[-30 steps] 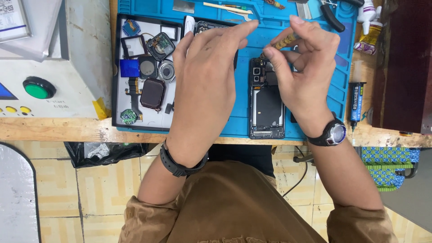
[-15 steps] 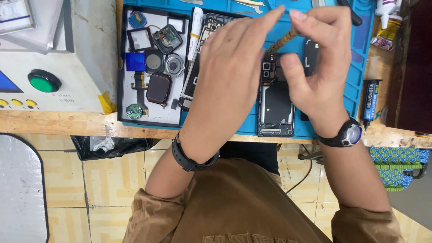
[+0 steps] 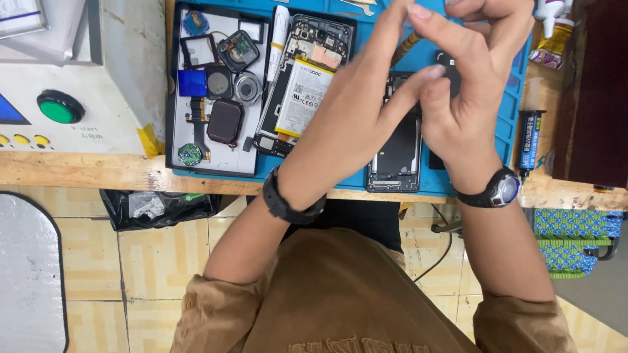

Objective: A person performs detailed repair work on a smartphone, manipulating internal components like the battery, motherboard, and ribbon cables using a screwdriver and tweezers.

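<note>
Hands (image 3: 366,111) (image 3: 468,98) now nearer the blue mat's (image 3: 507,131) far edge, pinching a thin brown strip (image 3: 405,47) above the opened phone (image 3: 396,153); view shifted closer.

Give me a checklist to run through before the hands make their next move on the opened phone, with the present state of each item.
1. Both hands over the work: ok. The left hand and right hand meet fingertip to fingertip above the phone frame.
2. Small part pinched securely: cannot tell. The fingers hide whatever lies between them.
3. Phone frame supported: ok. It lies flat on the blue mat, though near the bench edge.
4. Second opened phone with battery out of the way: ok, it lies to the left, partly under the left hand.
5. Loose parts contained: ok. They sit on the parts tray.
6. Syringe tube clear of the hands: ok, apart at the right.
</note>
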